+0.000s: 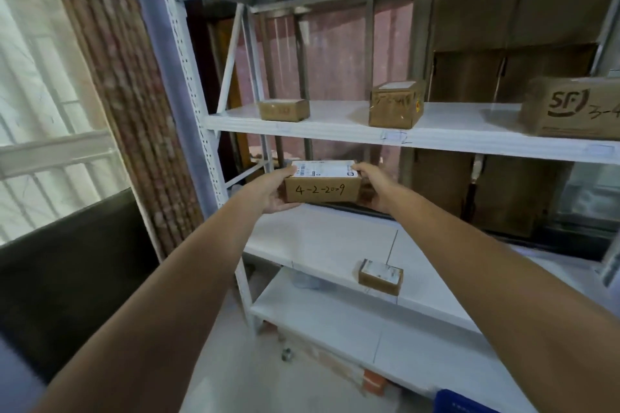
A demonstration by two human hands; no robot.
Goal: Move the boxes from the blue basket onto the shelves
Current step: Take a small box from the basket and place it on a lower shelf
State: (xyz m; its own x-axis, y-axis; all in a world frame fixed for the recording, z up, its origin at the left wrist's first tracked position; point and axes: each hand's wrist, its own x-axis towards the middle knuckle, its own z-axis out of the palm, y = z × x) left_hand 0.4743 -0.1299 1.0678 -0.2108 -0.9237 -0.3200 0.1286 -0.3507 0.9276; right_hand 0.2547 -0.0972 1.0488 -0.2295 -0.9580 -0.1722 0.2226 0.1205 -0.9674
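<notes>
Both hands, left [271, 193] and right [377, 189], clamp box [322, 189] ends; long side crosswise. Shelf [318, 245] just below, 6 o'clock.

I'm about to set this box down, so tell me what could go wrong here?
The box marked 4-2-2009 is gripped only at its ends by the left hand and right hand, in the air in front of the shelf; it could slip. Set too near the front edge, it might tip off. The small box already sits at that edge.
</notes>
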